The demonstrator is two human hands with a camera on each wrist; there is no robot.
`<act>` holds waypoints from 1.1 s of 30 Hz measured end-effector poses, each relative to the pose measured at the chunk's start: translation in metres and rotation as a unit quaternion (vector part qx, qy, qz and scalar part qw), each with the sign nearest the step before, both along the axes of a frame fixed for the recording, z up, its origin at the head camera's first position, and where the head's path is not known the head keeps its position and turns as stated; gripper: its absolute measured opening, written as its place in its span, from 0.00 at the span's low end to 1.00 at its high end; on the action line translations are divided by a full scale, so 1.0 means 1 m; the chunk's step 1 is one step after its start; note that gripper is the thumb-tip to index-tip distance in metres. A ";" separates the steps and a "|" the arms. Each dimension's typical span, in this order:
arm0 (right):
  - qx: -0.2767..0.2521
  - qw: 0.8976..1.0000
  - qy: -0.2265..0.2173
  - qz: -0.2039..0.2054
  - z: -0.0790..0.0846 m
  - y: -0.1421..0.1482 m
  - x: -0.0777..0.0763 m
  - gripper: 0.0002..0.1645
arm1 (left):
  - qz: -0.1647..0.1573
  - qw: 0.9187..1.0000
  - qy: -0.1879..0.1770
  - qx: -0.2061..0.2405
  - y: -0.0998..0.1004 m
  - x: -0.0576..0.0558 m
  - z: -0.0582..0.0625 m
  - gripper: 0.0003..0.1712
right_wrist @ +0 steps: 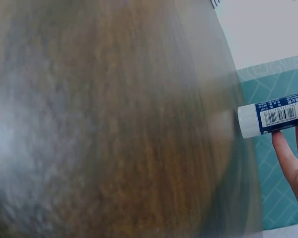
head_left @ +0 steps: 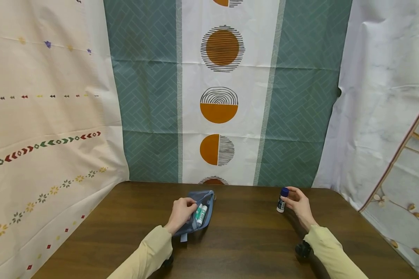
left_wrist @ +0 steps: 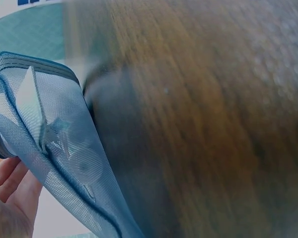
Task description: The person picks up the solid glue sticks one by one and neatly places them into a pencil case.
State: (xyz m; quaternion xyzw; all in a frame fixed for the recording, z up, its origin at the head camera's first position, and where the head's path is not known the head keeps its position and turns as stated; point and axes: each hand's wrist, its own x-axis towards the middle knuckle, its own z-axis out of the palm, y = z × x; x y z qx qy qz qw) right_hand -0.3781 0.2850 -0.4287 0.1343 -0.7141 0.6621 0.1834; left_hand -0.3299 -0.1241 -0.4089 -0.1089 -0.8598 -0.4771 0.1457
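A blue mesh zip pouch (head_left: 209,217) lies with its mouth open on the table, a little left of the middle. Two white and green tubes (head_left: 201,215) show inside it. My left hand (head_left: 180,211) pinches the pouch's near left edge; in the left wrist view its fingers (left_wrist: 27,196) sit behind the mesh pouch (left_wrist: 84,148). Off to the right, my right hand (head_left: 299,204) holds a glue stick (head_left: 282,200) with a dark blue cap, upright by its side. The right wrist view shows the glue stick's barcode label (right_wrist: 280,115) and white base.
The dark wooden table (head_left: 244,240) runs back to a hanging green and white cloth (head_left: 227,128). Patterned cloths (head_left: 49,128) hang at the left, and a pale one (head_left: 380,128) at the right. A small white tag (head_left: 184,237) sticks out from the pouch's near end.
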 end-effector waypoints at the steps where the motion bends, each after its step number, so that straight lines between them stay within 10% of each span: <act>1: -0.003 1.000 0.007 0.010 0.000 0.000 0.000 0.23 | 0.000 1.000 0.000 0.000 0.000 0.000 0.000 0.09; 33: -0.077 0.996 -0.044 0.029 0.012 -0.041 0.001 0.26 | 0.012 1.000 -0.004 -0.001 0.000 -0.003 -0.003 0.10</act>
